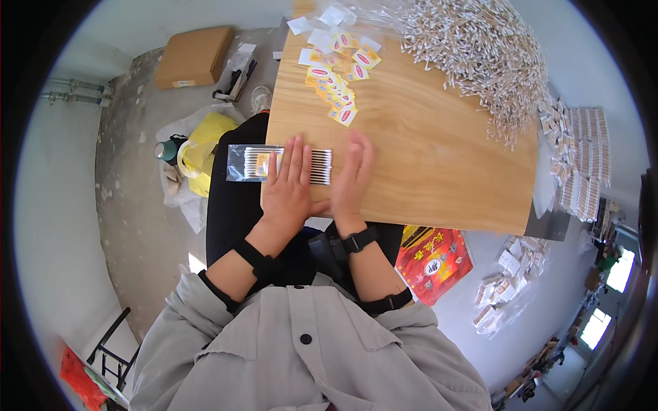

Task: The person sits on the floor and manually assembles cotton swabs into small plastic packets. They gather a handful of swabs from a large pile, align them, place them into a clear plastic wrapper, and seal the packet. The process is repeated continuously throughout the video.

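Several cotton swabs lie side by side in a flat row at the near left edge of the wooden table. They are partly in a clear plastic sleeve, which sticks out past the table edge; a yellow and white card shows among them. My left hand rests flat over the row with its fingers stretched out, hiding its middle. Beside the swabs' right ends stands my right hand, on its edge, fingers extended and slightly blurred. Nothing shows in it.
Loose yellow and white cards are scattered farther up the wooden table. A big heap of loose cotton swabs covers the far right. Bundled swab packs are stacked beyond the right edge. A red printed bag lies below the table's near edge.
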The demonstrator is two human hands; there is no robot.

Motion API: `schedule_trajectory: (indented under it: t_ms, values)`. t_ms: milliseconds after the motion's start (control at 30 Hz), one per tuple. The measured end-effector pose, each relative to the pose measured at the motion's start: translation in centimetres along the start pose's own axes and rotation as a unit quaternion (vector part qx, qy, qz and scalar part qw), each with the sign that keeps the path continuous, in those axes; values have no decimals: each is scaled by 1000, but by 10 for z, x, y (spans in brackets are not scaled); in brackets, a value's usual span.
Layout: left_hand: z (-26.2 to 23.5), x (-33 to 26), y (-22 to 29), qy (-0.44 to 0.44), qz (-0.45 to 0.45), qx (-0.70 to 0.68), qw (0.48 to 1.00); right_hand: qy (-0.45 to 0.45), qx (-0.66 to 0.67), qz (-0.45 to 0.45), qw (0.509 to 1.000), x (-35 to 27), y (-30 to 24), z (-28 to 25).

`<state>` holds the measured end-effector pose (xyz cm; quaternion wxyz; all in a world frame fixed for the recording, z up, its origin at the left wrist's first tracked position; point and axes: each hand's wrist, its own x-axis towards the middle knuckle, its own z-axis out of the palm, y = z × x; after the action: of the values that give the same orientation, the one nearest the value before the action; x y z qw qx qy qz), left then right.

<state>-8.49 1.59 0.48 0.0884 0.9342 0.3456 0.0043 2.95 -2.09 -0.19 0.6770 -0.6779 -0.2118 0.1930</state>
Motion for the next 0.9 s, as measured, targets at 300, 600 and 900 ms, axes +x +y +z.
schedule_trajectory:
  t_ms: [300, 600, 900]
  values:
    - [1, 1, 0, 17, -5, -27, 999, -25, -430, -234, 872, 15, 13, -2]
    - [-5, -7, 1, -18, 23, 7, 1000, -71, -483, -258, 834, 17, 16, 5]
    - [2, -9, -2, 20, 33, -54, 998, -37, -432, -230, 871, 19, 14, 0]
